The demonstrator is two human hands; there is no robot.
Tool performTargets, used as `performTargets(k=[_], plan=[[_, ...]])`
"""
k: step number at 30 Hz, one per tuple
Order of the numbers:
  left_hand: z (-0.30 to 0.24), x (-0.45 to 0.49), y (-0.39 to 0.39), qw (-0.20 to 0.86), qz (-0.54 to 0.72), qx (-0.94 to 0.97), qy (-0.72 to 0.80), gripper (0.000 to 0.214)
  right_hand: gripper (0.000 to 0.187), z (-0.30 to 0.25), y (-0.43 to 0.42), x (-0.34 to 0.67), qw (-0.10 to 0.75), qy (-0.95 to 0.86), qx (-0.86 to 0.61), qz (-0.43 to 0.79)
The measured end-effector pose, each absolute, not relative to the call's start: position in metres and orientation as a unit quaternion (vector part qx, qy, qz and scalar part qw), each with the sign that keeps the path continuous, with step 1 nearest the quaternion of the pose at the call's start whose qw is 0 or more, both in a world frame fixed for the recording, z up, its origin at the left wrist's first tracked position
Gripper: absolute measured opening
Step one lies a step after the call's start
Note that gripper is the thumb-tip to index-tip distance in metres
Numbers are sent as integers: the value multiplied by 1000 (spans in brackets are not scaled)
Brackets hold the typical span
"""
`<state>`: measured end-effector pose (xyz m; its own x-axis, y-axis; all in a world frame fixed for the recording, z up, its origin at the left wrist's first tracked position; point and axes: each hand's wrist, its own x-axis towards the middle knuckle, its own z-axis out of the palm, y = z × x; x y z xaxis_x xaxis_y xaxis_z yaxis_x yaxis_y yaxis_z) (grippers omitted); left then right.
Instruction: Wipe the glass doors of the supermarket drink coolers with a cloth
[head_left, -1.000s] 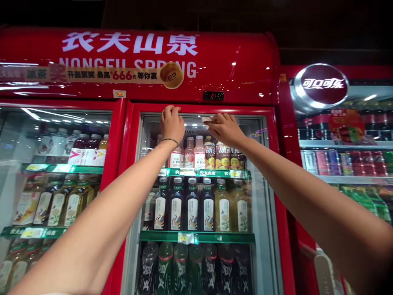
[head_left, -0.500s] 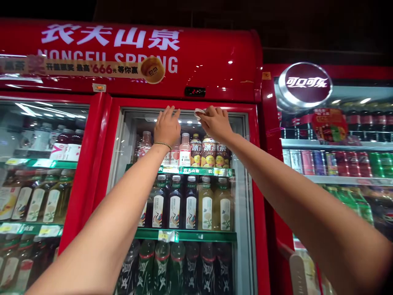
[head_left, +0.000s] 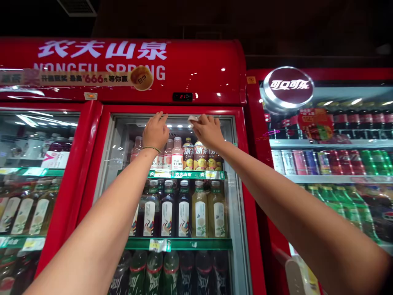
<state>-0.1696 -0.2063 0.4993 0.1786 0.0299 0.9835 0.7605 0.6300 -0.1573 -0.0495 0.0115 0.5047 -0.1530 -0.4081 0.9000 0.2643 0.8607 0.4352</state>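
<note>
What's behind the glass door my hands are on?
Behind the glass door: pink and yellow-labelled bottles on top, dark and pale bottles mid-shelf, green bottles below. The left hand and right hand, with its white cloth, hide some top bottles.

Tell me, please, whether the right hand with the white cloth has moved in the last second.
Yes. The right hand slid slightly rightward: its white cloth was under the temperature display's left end, now under its right end.
</note>
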Motion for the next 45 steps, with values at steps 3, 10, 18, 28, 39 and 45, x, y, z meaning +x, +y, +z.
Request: performTargets(k=[3,10,18,28,39,45], plan=[[499,-170,-207,690,-273,-337,-579,57,47,501,25,-41,604,-728,99,-310],[500,-170,-206,695,-266,-330,-580,56,48,500,19,-51,691,-691,8,-213],[500,-170,-206,694,-260,-331,-584,57,49,498,28,-42,675,-698,25,-238],[501,-174,-207,693,-260,-335,-583,58,51,490,31,-41,689,-684,8,-239],[502,-175,-208,685,-262,-342,-587,59,56,490,51,-32,694,-681,1,-236],[502,-174,-208,673,-272,-350,-593,58,52,483,67,-24,661,-705,6,-256]])
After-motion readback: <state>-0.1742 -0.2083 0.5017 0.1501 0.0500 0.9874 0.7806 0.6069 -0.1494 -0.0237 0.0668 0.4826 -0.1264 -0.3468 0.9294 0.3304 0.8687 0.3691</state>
